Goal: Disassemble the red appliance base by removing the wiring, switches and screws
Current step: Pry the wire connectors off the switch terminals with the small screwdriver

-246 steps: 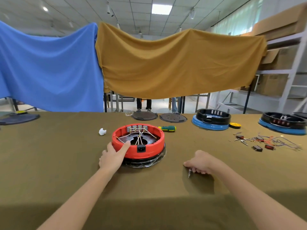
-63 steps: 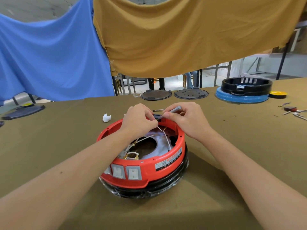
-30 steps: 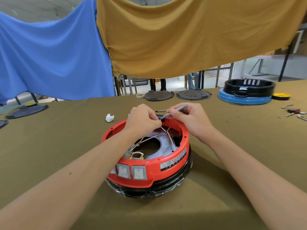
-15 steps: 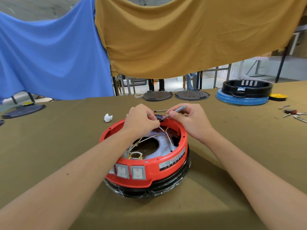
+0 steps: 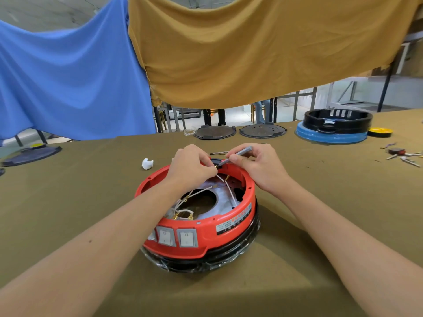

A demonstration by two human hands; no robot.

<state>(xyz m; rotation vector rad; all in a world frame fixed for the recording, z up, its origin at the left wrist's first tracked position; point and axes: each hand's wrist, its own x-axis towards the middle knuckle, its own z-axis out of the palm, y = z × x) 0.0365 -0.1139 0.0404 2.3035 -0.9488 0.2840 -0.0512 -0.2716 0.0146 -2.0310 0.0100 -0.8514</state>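
Note:
The red appliance base [image 5: 201, 234] sits on a black ring in the middle of the table, with white rocker switches [image 5: 175, 237] facing me. White wires [image 5: 229, 188] with brass terminals cross its open inside. At the far rim is a black socket [image 5: 216, 160]. My left hand [image 5: 192, 167] pinches a wire end right by that socket. My right hand [image 5: 256, 167] grips a thin grey tool [image 5: 238, 154], its tip at the socket's terminals. What the tip touches is hidden by my fingers.
A crumpled white scrap [image 5: 147, 163] lies left of the base, a screwdriver shaft [image 5: 218, 153] behind my hands. Two dark round plates [image 5: 262, 131] and a black-and-blue base [image 5: 334, 128] stand at the back. Loose removed parts [image 5: 402, 155] lie far right.
Since eight seconds ago the base has been turned so its switches face me, and both hands moved to the far rim. Over the last second they have held nearly still at the socket.

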